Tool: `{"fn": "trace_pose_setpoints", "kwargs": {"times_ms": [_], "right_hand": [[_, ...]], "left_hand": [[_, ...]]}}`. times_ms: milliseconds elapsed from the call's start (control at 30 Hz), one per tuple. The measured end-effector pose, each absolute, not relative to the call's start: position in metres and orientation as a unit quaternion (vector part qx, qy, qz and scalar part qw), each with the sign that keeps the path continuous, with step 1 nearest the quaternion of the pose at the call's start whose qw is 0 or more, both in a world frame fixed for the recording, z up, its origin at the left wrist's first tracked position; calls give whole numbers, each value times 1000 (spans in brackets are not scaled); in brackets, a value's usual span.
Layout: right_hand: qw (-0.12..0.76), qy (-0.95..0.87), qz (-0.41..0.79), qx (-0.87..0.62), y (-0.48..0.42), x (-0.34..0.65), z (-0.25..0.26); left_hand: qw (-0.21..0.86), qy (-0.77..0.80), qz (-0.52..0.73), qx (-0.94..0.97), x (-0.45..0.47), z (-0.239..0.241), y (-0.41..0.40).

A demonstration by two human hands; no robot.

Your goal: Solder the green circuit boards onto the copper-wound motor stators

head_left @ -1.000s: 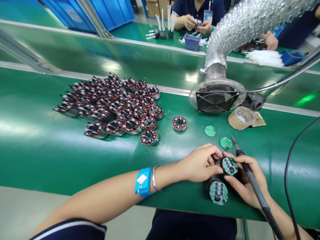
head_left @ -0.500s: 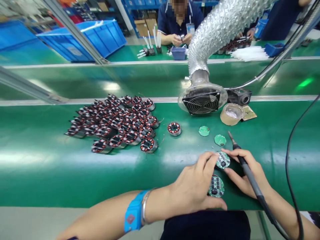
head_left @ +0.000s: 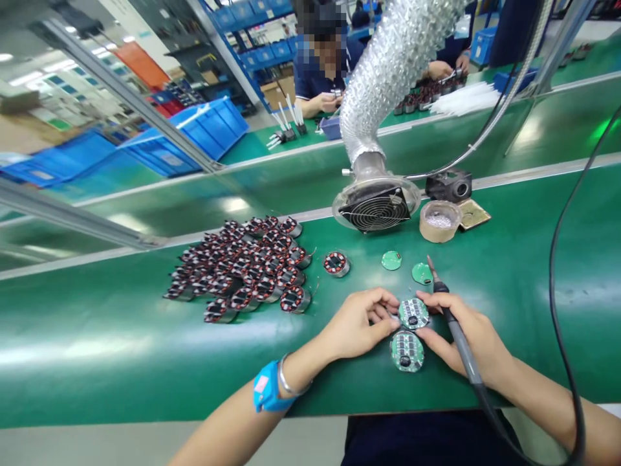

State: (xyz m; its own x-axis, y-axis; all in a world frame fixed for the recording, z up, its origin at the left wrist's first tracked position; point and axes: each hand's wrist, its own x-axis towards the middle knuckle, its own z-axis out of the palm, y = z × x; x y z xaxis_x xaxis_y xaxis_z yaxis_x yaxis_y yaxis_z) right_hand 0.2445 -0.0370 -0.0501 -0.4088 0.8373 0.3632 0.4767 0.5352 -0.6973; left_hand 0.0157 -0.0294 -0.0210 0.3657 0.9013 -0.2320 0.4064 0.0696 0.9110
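Observation:
A round green circuit board [head_left: 414,313] with dark chips lies between my two hands. My left hand [head_left: 363,325] is closed in a pinch at its left edge; what sits between the fingertips is too small to make out. In my right hand [head_left: 468,333] a soldering iron [head_left: 460,346] rests, its tip pointing up and away over the table. The thumb and index finger of that hand touch the board's right side. Just below, closer to me, is a second populated board [head_left: 407,351]. Two plainer green discs, one left [head_left: 391,261] and one right [head_left: 422,273], lie farther off.
Many copper-wound motor stators [head_left: 252,265] cluster at the left, with a single stator [head_left: 336,263] apart. A fume extractor [head_left: 378,207] hangs over the back edge, near a round tub [head_left: 440,221] and a soldering iron stand [head_left: 449,186]. Co-workers sit across the bench.
My left hand has drawn back from over the lower board and now pinches at the upper board's left edge. My right hand keeps the soldering iron. The head view has tilted.

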Motion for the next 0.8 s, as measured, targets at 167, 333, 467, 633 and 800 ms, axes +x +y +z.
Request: {"fn": "trace_pose_setpoints", "kwargs": {"times_ms": [167,333,467,633,800], "right_hand": [[362,-808,245,-396,-37,242,-53],[358,-803,261,-397,-37,244,-53],[348,-783,328,-397,-38,249,-49],[357,-729,385,-439,-40,254,-49],[379,-700,330,-507,-36,260,-48]], "left_hand": [[471,537,276,643,14,-34,-33],[455,412,303,729,12,-18,-32],[373,383,208,819,20,-1,-48],[280,502,49,817,46,4,-60],[299,488,-28,819,61,15,-38]]}}
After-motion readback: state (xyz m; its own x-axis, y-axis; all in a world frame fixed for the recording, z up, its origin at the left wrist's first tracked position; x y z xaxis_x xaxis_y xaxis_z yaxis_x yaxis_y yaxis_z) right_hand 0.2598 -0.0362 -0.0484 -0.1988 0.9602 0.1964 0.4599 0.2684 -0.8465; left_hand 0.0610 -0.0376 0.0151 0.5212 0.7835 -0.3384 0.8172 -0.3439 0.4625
